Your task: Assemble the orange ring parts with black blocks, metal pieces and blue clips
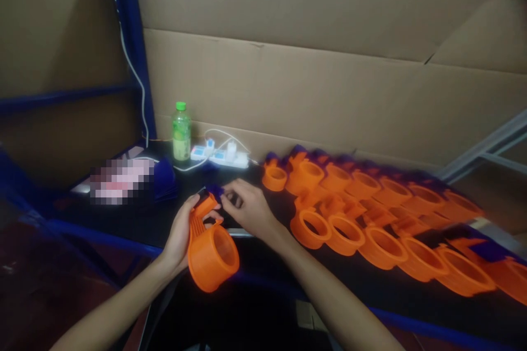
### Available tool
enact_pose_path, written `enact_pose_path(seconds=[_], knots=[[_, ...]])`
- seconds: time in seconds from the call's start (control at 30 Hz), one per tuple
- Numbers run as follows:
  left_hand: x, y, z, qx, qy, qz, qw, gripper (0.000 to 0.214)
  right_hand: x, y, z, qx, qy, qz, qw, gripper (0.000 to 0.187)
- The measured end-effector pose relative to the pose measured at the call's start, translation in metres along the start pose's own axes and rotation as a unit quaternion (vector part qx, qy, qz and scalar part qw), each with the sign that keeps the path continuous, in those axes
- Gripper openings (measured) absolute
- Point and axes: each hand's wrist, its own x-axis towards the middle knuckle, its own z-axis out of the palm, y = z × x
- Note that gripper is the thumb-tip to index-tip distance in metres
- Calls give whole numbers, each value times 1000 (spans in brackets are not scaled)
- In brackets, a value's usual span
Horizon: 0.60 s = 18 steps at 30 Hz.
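My left hand [180, 233] is wrapped round an orange plastic tape dispenser [212, 258], its wide ring hanging toward me and its narrower end pointing away. At that far end sits a small dark blue piece [214, 192]. The thumb and fingers of my right hand [248, 207] are pinched together at this blue piece; its exact shape is blurred and partly hidden by the fingers. To the right, several similar orange tape dispensers [385, 244] with dark blue ends stand in two rows on the black table [263, 258].
A green-capped bottle [181, 134] and a white power strip [220, 157] with plugs and cables stand against the cardboard wall [308, 88]. A stack of dark blue sheets [165, 180] lies left, beside a pixelated patch. A blue metal post [134, 60] rises at the back left corner.
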Motion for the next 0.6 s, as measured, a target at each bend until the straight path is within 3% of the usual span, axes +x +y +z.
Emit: enact_pose_path(seconds=[0.2, 0.37, 0.6], knots=[[0, -1, 0, 14, -9, 39, 999, 29, -4, -6, 0, 52, -7, -46, 998, 15], [-2, -3, 3, 36, 8, 79, 996, 27, -2, -11, -6, 67, 47, 53, 995, 13], [-5, -2, 7, 73, 23, 93, 993, 28, 1, -15, -17, 32, -77, 58, 995, 19]])
